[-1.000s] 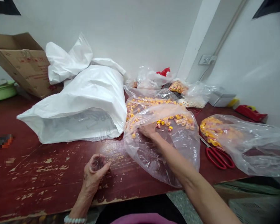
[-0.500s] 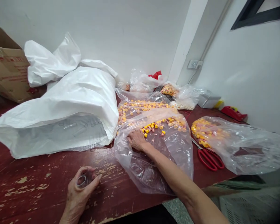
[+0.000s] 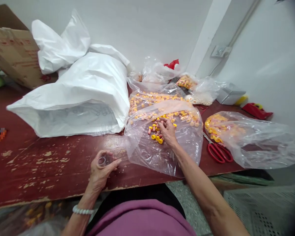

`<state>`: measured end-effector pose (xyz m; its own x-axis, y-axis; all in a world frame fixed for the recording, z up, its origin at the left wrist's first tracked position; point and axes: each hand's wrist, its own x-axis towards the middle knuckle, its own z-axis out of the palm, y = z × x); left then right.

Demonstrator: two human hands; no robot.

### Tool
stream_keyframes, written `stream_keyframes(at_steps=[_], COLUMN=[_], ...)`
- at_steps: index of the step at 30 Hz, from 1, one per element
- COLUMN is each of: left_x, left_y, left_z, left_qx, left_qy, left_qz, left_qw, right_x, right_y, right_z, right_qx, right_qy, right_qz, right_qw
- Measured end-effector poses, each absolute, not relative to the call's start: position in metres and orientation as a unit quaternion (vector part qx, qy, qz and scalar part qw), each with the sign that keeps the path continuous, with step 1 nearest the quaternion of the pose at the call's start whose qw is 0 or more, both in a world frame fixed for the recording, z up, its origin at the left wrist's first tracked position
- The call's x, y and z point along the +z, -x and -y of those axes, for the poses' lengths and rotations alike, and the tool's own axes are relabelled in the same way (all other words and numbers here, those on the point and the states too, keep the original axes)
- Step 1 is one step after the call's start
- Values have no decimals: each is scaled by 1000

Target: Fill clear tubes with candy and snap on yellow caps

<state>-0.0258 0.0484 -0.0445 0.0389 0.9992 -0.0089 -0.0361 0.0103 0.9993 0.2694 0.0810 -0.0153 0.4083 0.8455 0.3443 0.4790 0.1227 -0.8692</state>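
My left hand (image 3: 103,165) is wrapped round a clear tube (image 3: 103,160), its round mouth facing up, near the table's front edge. My right hand (image 3: 167,131) reaches into the open mouth of a clear plastic bag (image 3: 186,147). Its fingertips are closed among small yellow-capped pieces (image 3: 157,137); what they pinch, if anything, is too small to name. More of these pieces lie deeper in that bag. Left of it, a large white sack (image 3: 88,78) lies open towards me with clear tubes inside.
Red-handled scissors (image 3: 218,153) lie right of the bag, beside another clear bag (image 3: 258,141) of yellow pieces. A cardboard box (image 3: 17,55) stands back left. Small bags and a red tape dispenser (image 3: 257,111) line the back. A perforated crate (image 3: 265,209) is below right.
My right hand has moved right within the bag, and several yellow-capped pieces now lie to its left. My left hand still holds the tube. The view has tilted down, showing my lap.
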Motion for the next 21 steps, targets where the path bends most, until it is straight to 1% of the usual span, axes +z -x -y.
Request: stream_keyframes(at_steps=[4,8,11,14,18,21], left_x=[-36,-20,-16,-22,-25,-20], left_y=[13,8,9,12,11,8], left_z=[-35,-27,-24,-21,-18,-17], left_qx=[488,466,465,450,442,446], left_qy=[-510,-548,-589,-621,-613,-591], left_qz=[-446,-446,-441,-439,-422,-419], left_qw=[550,533,493,469,501,526], right_x=[4,21,28,29,28,29], right_y=[-234,-186,-161,-154,-159,-163], right_z=[-53,-21,-6,-3,-4,-2], right_qx=[243,221,227,252,269,255], right_qy=[590,497,454,458,467,468], right_qz=[551,689,741,740,744,734], right_qw=[537,478,440,422,395,421])
